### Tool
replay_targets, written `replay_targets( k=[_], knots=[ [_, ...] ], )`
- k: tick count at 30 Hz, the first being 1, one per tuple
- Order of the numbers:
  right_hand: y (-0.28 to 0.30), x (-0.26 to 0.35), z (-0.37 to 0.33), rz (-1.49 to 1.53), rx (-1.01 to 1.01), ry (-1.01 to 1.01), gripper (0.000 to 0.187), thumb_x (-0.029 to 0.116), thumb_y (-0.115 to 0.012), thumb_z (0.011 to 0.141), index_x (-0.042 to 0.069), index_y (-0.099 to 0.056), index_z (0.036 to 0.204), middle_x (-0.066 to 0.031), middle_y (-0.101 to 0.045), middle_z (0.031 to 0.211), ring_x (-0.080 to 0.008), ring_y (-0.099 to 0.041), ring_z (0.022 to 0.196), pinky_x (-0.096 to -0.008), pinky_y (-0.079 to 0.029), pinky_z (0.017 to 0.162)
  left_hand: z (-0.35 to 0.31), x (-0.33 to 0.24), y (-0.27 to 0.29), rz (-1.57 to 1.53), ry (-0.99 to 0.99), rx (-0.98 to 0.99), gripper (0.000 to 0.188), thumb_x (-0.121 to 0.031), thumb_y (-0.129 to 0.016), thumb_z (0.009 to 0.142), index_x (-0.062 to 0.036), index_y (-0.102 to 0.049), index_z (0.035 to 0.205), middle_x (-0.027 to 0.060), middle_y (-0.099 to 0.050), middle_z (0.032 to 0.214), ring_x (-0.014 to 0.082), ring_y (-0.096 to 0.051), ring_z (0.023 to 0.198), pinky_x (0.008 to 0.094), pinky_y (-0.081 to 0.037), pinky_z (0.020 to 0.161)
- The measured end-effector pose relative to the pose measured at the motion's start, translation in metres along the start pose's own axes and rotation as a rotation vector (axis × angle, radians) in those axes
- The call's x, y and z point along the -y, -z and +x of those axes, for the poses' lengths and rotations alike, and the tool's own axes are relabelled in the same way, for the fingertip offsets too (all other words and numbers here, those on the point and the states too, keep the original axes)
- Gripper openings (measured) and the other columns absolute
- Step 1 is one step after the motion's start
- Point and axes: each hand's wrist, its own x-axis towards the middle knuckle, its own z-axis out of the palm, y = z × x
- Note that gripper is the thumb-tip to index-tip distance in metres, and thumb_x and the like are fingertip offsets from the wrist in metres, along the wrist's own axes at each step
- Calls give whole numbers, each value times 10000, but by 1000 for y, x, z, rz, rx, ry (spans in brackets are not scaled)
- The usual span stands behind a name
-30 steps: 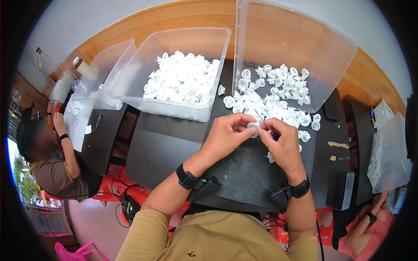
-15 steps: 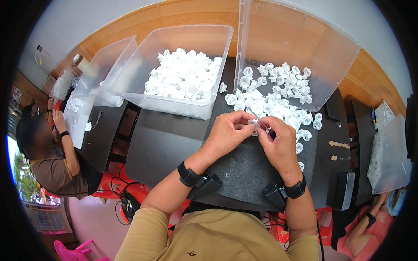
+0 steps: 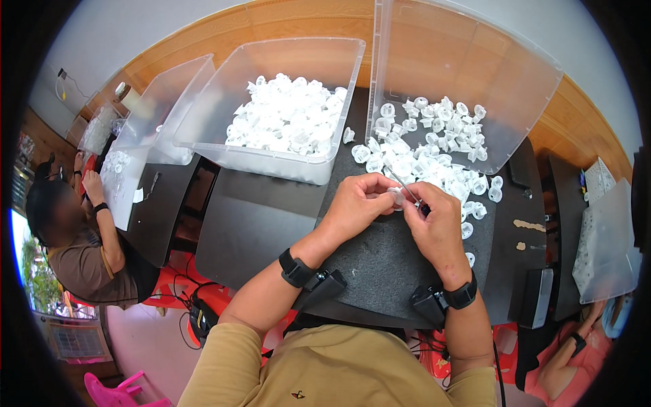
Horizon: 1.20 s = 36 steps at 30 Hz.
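Observation:
My left hand (image 3: pixel 356 207) pinches a small round white plastic part (image 3: pixel 396 196) between thumb and fingertips, above the dark mat. In my right hand (image 3: pixel 437 220) is a slim metal tool (image 3: pixel 403 184) with a dark handle. Its thin shaft slants up and left, past the part; whether the tip touches the part I cannot tell. The fingertips of both hands meet around the part and hide some of it. Just beyond them lies a loose pile of similar white plastic parts (image 3: pixel 422 165).
A clear tub (image 3: pixel 271 161) heaped with white parts stands left of the pile. Another clear bin (image 3: pixel 468 51) lies tipped on its side behind it, opening toward me. Co-workers sit at left (image 3: pixel 88 251) and right (image 3: pixel 569 359). A black box (image 3: pixel 537 298) is near the right edge.
Almost nothing differs. Both hands keep their hold on the part and the tool, with only slight finger movement; the view has shifted a touch.

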Motion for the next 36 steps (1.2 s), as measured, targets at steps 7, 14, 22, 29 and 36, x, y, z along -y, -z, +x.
replay_targets(
  k=[7,14,22,29,36],
  knots=[
    [2,0,0,-13,23,-3,118,2,-616,757,-9,-638,872,-160,-639,758,-314,-627,636,-371,-471,574,1,0,3,126,-14,-4,162,-121,-673,822,12,-688,914,31,-674,729,54,-614,661,204,-491,597],
    [3,0,0,-45,97,-5,122,1,-619,754,-6,-638,875,-162,-631,749,-320,-616,625,-380,-460,568,3,1,12,211,25,40,151,-121,-676,806,13,-694,875,34,-668,691,57,-614,644,212,-487,583],
    [0,2,0,19,46,-29,116,7,-639,774,-1,-660,889,-137,-645,734,-238,-617,580,-335,-465,549,6,3,12,-33,84,156,138,-89,-621,893,-12,-633,1007,41,-673,929,70,-632,842,215,-540,700],
    [7,-6,3,379,68,-386,89,36,-661,816,-3,-632,890,-6,-602,668,-35,-506,541,-225,-412,485,2,-6,4,-123,4,41,190,-121,-640,897,-12,-631,1052,42,-667,933,69,-625,796,209,-534,702],
    [14,-14,5,501,184,-380,87,79,-650,851,7,-628,895,-6,-625,721,-19,-478,538,-177,-364,459,3,-9,13,63,-34,141,205,-124,-629,907,-17,-633,1082,40,-663,934,62,-615,796,210,-526,706]
  ],
)
